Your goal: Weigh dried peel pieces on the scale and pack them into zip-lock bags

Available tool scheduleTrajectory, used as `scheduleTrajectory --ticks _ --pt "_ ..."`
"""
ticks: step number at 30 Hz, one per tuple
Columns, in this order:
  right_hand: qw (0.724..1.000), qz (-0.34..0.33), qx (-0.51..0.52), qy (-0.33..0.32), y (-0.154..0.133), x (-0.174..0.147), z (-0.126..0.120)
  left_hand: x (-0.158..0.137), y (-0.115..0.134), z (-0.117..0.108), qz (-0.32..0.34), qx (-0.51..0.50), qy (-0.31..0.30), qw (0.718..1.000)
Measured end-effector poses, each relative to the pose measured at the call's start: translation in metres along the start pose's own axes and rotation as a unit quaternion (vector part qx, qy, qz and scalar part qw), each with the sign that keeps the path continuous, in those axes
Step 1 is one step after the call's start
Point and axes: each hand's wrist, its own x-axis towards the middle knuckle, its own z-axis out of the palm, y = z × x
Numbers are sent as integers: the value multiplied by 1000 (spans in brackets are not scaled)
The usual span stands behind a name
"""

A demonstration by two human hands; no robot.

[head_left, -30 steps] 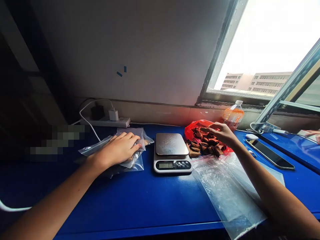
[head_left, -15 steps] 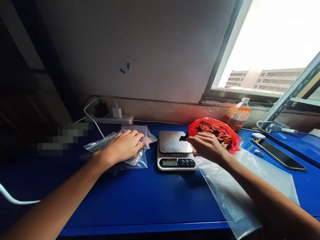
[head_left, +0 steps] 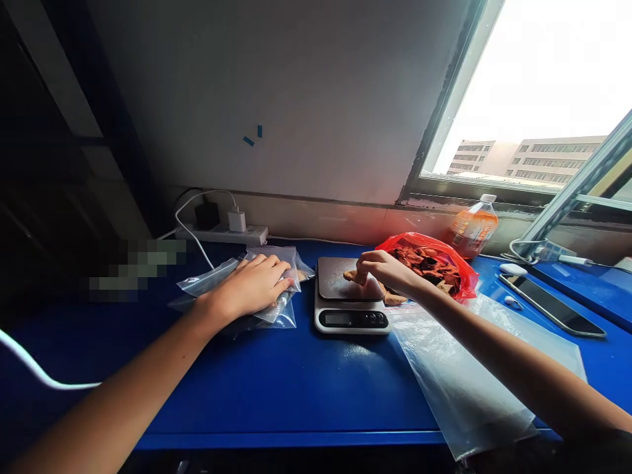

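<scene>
My left hand (head_left: 257,286) lies flat, fingers stretched out, on a small pile of clear plastic bags (head_left: 287,315). Between the fingertips of my right hand (head_left: 382,268) is a brown dried piece (head_left: 350,276), low over the steel plate of a white kitchen scale (head_left: 333,280); whether it touches the plate I cannot tell. The scale's display looks dark, with no digits I can read. Just right of the scale, a red plastic bag (head_left: 468,280) stands open, full of dark, reddish-brown dried pieces. Another light-brown piece (head_left: 394,299) lies between bag and scale.
A large clear bag (head_left: 518,349) lies flat under my right forearm. Further right are a phone (head_left: 553,306), a white earbud (head_left: 513,302) and its case (head_left: 513,270). An orange drink bottle (head_left: 474,227) and a power strip (head_left: 251,234) stand along the wall.
My right hand has moved left over the scale plate; a brown piece now shows in its fingers, where a dark piece showed before. The display's digits no longer show. My left hand stays on the bags.
</scene>
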Motion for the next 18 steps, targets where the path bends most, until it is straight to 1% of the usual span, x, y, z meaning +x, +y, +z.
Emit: scheduleTrajectory --ticks 3,8,12,13,15,17,18 --pt "998 41 -43 -22 -3 11 2 -1 0 0 3 3 -3 1000" --pt "991 88 -95 -37 -4 18 -4 1 -1 2 8 1 -1 1000" --pt "982 105 -153 -19 5 25 -6 0 -1 1 13 -3 -1 1000" --pt "980 107 -166 -10 7 26 -6 -1 0 1 13 -3 -2 1000" --pt "975 101 -194 36 10 22 -9 -2 0 0 13 -2 -3 1000" --pt "966 57 -230 107 12 9 -17 -2 -1 0 11 0 -2 1000" --pt "958 15 -245 146 12 0 -22 -2 -1 0 11 0 0 1000"
